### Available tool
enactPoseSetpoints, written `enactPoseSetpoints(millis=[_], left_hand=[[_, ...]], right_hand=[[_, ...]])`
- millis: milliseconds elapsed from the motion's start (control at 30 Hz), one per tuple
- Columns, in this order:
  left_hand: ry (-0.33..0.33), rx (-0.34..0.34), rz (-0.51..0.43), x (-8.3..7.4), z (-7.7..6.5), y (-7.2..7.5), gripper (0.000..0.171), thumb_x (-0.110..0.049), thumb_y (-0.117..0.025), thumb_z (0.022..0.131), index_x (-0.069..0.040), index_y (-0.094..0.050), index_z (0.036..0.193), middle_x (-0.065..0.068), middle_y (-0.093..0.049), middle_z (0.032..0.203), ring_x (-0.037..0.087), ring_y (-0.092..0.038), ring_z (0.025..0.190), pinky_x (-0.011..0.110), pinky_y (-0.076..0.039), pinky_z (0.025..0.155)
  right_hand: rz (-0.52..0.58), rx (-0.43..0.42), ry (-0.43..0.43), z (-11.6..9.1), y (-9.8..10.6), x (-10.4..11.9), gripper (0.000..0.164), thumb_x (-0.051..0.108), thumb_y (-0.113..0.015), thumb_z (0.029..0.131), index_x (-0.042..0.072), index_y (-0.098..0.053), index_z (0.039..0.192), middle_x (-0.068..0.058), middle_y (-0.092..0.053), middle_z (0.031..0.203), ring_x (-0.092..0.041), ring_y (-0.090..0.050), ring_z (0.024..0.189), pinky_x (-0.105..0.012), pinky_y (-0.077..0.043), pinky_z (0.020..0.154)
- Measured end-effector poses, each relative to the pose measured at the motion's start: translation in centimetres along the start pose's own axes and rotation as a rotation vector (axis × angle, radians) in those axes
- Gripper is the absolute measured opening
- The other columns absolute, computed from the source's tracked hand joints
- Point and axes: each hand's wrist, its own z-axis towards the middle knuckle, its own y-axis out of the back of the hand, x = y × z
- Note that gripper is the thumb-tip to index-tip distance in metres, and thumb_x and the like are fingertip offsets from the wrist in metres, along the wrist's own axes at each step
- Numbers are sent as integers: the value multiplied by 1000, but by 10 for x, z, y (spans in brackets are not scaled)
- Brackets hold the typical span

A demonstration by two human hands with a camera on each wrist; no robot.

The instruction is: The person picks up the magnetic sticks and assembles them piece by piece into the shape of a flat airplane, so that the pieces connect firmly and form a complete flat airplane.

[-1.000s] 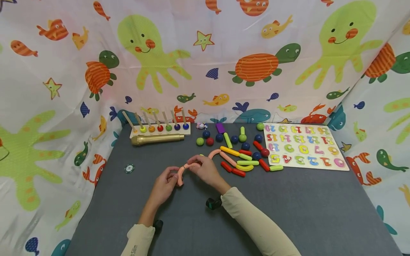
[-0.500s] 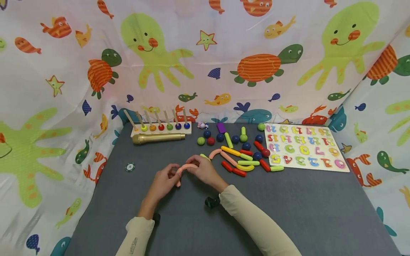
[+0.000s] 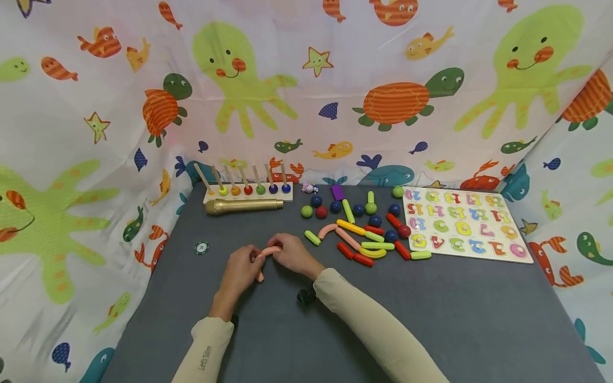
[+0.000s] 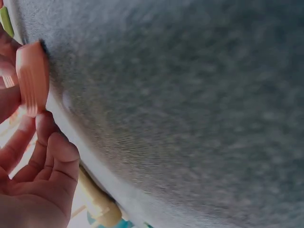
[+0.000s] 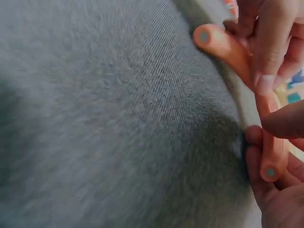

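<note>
Both hands meet over the grey table, left of the middle in the head view. My left hand [image 3: 241, 270] pinches a curved pink toy rod, whose lower end [image 3: 260, 277] shows below the fingers. Between finger and thumb, my right hand [image 3: 293, 256] holds a second curved pink rod [image 3: 271, 250]. Seen from the right wrist, the left hand's rod [image 5: 221, 45] and the right hand's rod [image 5: 274, 156] meet end to end at the fingertips, a small bluish disc on each outer end. In the left wrist view, one pink rod [image 4: 33, 76] rises over the left fingers.
Right of the hands lie a green rod [image 3: 313, 238], another curved pink rod [image 3: 328, 230], several red and yellow rods and coloured balls. A number puzzle board [image 3: 471, 255] lies at the back right. Behind are a gold microphone [image 3: 246, 206], a peg board [image 3: 289, 196] and a chip [image 3: 202, 248].
Both hands have moved left with the pink rods, and the right hand has come nearer the left. The green rod beside the right hand is now uncovered. The head view has turned slightly left.
</note>
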Motion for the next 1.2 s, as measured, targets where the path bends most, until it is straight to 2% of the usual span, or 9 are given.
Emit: enactPoseSetpoints(millis=[200, 400, 533, 633, 800, 933, 1067, 1200], left_hand=[[112, -23, -26, 5, -2, 4, 10, -11, -69, 98, -1, -70, 96, 6, -61, 74, 22, -59, 66, 41, -47, 63], [265, -104, -10, 13, -7, 12, 11, -11, -63, 95, -1, -65, 92, 13, -64, 80, 30, -60, 69, 45, -48, 64], [310, -101, 6, 20, -12, 19, 13, -13, -63, 93, -1, -61, 89, 14, -60, 76, 31, -58, 66, 44, -46, 61], [325, -61, 0, 22, -13, 24, 14, -15, -62, 95, -1, -59, 90, 15, -59, 77, 32, -58, 66, 44, -45, 62], [316, 4, 40, 25, -11, 29, 25, -20, -66, 100, 3, -61, 109, 21, -65, 92, 37, -63, 78, 53, -51, 74], [289, 62, 79, 26, -3, 32, 30, -20, -68, 101, 4, -61, 119, 23, -67, 99, 39, -65, 83, 57, -51, 79], [286, 115, 92, 27, 4, 33, 28, -19, -68, 102, 1, -60, 120, 19, -65, 96, 37, -62, 80, 55, -49, 77], [256, 170, 129, 28, 9, 32, 23, -18, -67, 103, -4, -57, 119, 15, -61, 92, 34, -58, 76, 52, -47, 72]], right_hand=[[-91, 3, 25, 18, -9, 1, 22, -7, -66, 96, -1, -75, 114, -11, -74, 107, -21, -68, 94, -33, -55, 85], [-51, -5, -36, 24, -10, 7, 25, -7, -65, 97, -2, -74, 121, -14, -73, 113, -23, -67, 101, -38, -54, 91], [-7, -16, -51, 21, -11, 8, 25, -6, -65, 99, -4, -73, 123, -16, -73, 118, -25, -67, 106, -40, -54, 94], [22, -23, -62, 15, -12, 7, 23, -4, -64, 100, -3, -74, 122, -15, -73, 115, -24, -67, 102, -39, -54, 90], [47, -2, -68, 10, -7, 6, 20, 0, -65, 102, -3, -75, 120, -9, -73, 110, -17, -65, 96, -35, -54, 86], [10, -23, -70, 18, 15, 6, 20, 3, -66, 103, -3, -74, 121, -8, -73, 110, -17, -65, 97, -36, -54, 87], [-90, -100, -46, 29, 46, 4, 20, 0, -66, 102, -2, -74, 120, -13, -73, 111, -23, -66, 97, -41, -56, 89], [-325, -141, -3, 38, 74, -2, 23, 0, -66, 100, -1, -75, 122, -17, -72, 118, -34, -67, 106, -50, -54, 95]])
